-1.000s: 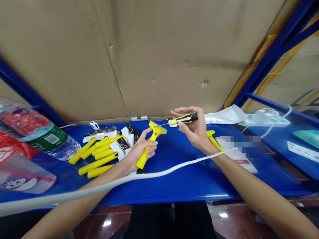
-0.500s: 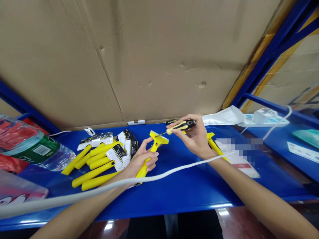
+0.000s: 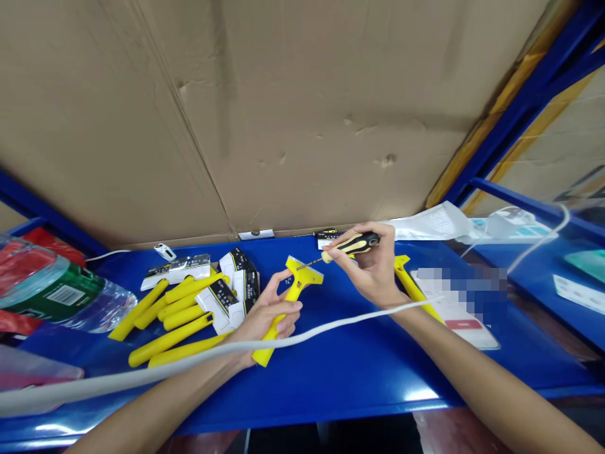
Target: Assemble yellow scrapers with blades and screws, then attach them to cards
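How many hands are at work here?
2: the left hand, gripping the yellow T-shaped tool, and the right hand, holding the screwdriver at that tool's head. No others show.

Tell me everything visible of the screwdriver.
The screwdriver has a plastic-looking pale yellow and black handle and a thin metal-looking shaft. It slants above the blue table, handle in the right hand's grip, shaft pointing left and down to the head of the yellow scraper. The tip seems to touch there; its shape is too small to tell.
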{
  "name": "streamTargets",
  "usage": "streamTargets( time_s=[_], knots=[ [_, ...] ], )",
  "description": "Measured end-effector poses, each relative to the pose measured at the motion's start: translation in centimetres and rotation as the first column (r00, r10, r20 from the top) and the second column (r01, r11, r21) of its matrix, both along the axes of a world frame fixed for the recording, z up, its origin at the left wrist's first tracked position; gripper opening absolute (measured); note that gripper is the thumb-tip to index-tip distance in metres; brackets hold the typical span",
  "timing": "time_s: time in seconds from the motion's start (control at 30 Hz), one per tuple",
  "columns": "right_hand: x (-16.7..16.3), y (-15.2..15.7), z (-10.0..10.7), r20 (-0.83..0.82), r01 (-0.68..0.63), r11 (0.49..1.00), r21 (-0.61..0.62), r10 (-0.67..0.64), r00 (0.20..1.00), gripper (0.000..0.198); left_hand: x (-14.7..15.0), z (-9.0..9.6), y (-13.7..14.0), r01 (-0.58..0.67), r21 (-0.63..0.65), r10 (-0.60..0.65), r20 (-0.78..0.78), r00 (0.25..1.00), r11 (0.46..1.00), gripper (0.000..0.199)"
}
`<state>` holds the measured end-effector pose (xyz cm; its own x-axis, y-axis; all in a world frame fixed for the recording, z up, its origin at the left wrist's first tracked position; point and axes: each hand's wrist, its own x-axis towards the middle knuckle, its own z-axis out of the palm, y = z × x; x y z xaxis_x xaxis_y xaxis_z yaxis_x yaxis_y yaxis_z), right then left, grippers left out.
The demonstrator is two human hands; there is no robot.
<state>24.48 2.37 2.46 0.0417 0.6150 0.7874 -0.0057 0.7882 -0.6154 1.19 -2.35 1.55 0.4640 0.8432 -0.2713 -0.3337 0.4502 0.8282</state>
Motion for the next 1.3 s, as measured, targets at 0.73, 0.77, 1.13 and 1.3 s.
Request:
streamTargets(
  time_s=[0.73, 0.77, 1.13, 1.3],
  knots=[
    [0.3, 0.0, 0.3, 0.001, -0.051, 0.998, -0.027, 0.051, 0.999, 0.031, -0.1, 1.2, 0.4, -0.161, 0.098, 0.167, -0.060, 0.984, 0.982, 0.081],
    [0.2, 0.0, 0.1, 0.010, -0.009, 1.000, -0.023, 0.009, 1.000, 0.031, 0.0, 1.2, 0.4, -0.165, 0.104, 0.173, -0.065, 0.983, 0.981, 0.080],
    [-0.2, -0.4, 0.1, 0.109, 0.244, 0.969, 0.048, -0.248, 0.963, 0.036, -0.4, -0.1, 0.7, -0.200, 0.257, 0.227, -0.080, 0.971, 0.946, 0.069],
    [-0.4, -0.5, 0.0, 0.068, 0.309, 0.950, -0.044, -0.306, 0.950, 0.039, -0.6, -0.4, 0.8, -0.194, 0.326, 0.235, -0.091, 0.968, 0.925, 0.065]
  ],
)
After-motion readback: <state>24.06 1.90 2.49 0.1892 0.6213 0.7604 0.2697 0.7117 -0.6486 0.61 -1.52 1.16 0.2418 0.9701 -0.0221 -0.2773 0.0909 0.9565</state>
